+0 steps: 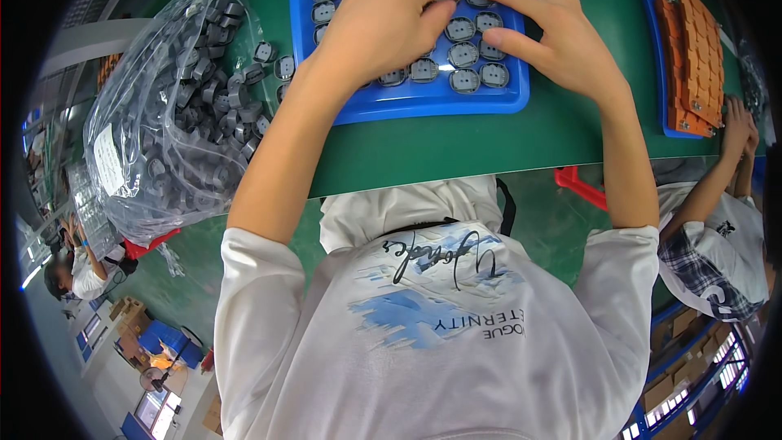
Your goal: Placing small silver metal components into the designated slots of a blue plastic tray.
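Note:
A blue tray on the green table holds rows of small grey oval plastic parts. Over the middle of the tray, my left hand bends its thumb and index finger close together; whatever lies between them is hidden. Its other fingers run past the top edge of the view. On the tray's right side my right hand has its fingers spread. Its index fingertip meets a grey part in the far rows, and its thumb tip rests over another nearer one. My left hand and forearm cover some of the parts.
Left of the tray, a large clear plastic bag spills grey parts onto the green table. Orange segmented pieces fill another blue tray at the right, beside a co-worker's hands. A red object shows below the table edge.

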`<state>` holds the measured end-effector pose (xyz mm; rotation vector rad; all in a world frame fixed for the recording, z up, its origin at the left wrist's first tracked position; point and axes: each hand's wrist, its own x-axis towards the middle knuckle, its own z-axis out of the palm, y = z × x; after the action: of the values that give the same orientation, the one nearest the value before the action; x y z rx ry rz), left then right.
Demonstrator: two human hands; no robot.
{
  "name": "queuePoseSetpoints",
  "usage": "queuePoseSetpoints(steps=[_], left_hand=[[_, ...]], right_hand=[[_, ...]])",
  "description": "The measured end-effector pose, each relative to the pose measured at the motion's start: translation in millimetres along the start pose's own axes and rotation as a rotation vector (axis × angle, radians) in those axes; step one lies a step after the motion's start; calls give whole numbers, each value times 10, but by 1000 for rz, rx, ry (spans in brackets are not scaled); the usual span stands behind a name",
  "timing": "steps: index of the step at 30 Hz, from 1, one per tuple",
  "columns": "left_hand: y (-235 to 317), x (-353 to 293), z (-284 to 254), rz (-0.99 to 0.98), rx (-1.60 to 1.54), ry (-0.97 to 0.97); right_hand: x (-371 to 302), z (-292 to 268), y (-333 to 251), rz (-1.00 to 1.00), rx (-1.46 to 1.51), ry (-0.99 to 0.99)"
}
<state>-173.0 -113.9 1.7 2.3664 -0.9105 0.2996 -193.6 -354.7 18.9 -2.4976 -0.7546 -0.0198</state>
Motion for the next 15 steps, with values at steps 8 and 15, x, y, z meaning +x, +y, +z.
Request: queuePoseSetpoints(steps=[8, 15], left_hand=[[252, -148, -77, 0, 30, -163], [-378, -222, 364, 476, -34, 273]], right_hand=[[-166, -64, -272, 42, -108, -97], [-125, 18, -132, 9, -19, -85]])
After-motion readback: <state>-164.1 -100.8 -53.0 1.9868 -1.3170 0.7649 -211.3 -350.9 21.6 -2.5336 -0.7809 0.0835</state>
